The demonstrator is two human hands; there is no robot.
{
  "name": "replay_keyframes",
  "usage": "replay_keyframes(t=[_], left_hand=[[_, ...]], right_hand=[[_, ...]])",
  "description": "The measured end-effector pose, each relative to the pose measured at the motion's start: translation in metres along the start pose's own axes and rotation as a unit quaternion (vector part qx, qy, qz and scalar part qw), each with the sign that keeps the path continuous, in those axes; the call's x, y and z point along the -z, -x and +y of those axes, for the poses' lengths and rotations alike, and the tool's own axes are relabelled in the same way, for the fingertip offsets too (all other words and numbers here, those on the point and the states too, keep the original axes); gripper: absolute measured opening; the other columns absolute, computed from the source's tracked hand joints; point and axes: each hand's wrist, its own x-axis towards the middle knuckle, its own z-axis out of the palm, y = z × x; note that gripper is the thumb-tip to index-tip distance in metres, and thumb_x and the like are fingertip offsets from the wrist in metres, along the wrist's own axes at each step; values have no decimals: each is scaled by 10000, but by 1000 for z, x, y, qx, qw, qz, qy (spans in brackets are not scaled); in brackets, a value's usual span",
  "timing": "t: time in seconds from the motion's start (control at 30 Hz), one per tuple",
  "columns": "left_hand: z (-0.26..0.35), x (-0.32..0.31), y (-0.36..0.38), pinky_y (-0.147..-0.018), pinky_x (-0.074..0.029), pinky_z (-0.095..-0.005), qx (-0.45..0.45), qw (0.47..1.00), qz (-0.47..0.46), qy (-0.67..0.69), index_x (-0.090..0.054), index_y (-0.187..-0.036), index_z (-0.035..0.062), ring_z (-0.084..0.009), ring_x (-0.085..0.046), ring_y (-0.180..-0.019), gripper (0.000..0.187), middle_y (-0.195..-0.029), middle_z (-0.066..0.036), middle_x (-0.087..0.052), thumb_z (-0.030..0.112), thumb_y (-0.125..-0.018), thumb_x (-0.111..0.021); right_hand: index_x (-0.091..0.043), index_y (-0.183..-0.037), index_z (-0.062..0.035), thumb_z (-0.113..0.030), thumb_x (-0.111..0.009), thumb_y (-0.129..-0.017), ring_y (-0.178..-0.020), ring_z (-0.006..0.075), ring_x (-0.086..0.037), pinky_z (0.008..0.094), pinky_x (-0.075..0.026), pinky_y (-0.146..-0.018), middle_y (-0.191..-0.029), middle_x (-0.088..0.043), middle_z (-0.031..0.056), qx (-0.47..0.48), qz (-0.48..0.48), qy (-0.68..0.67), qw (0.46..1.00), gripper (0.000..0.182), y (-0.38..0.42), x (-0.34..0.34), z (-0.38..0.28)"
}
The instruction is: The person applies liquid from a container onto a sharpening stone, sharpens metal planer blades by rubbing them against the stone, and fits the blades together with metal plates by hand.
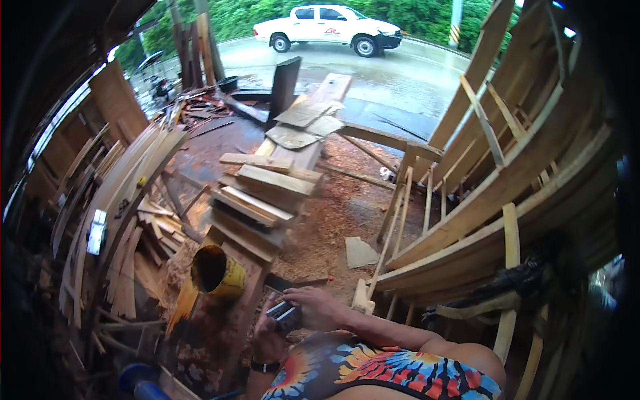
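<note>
Close to my body, my left hand point(268, 339), with a dark band at the wrist, is closed around a small black and silver block-like object point(285, 316). Its exact kind is too small and blurred to tell. My right hand point(319, 308) reaches in from the right, its fingers curled over the same object's upper side. A worn yellow can point(233, 275) with a dark inside stands on the bench just ahead and to the left. Beyond it, several short cut boards point(257, 213) lie stacked across the long bench.
Thin flat sheets point(303, 127) lie farther along the bench. Long planks lean on racks at the left point(127, 180) and right point(460, 227). Sawdust point(327, 227) covers the floor. A blue round-topped thing point(138, 379) is at lower left. A white pickup point(328, 30) is on the wet road.
</note>
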Motion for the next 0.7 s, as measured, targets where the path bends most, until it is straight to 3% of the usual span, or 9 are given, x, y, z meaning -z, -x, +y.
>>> replay_keyframes(t=[0.23,0.27,0.3,0.5,0.7], left_hand=[[5,-2,2,-936,-587,-395,13,1000,2,-24,-195,-1580,-9,-281,-624,-1212,1041,-1385,-189,-542,416,-841,-794],[5,-1,2,-893,-602,-383,13,999,0,-36,-212,-1575,-6,-274,-636,-1187,1020,-1369,-181,-549,428,-851,-785],[4,1,1,-849,-616,-371,12,999,0,-49,-228,-1570,-4,-268,-647,-1162,1000,-1352,-173,-556,441,-861,-775],[-16,31,3,-775,-616,-321,8,999,17,-47,-263,-1555,23,-225,-652,-1125,1016,-1302,-129,-567,492,-832,-802],[-12,17,9,-776,-616,-319,10,999,35,-8,-278,-1540,21,-214,-640,-1134,1055,-1283,-107,-555,503,-791,-844]], right_hand=[[-579,-1384,-71,-182,-831,-744,-1284,362,-564,448,-451,-1072,-1421,-580,149,6,38,-1,999,697,7,-3,-3],[-567,-1393,-48,-199,-852,-723,-1273,348,-571,448,-463,-1065,-1412,-584,148,48,41,56,996,743,6,-11,9],[-558,-1397,-27,-184,-851,-718,-1268,348,-569,445,-471,-1061,-1394,-593,146,41,36,12,998,757,3,4,-10],[-561,-1409,-50,-65,-777,-747,-1264,363,-560,458,-473,-1054,-1346,-625,151,44,-18,-38,998,697,0,8,-23],[-583,-1375,-60,-94,-790,-761,-1263,369,-564,459,-469,-1047,-1336,-635,157,37,-25,-11,999,648,-3,9,-29]])
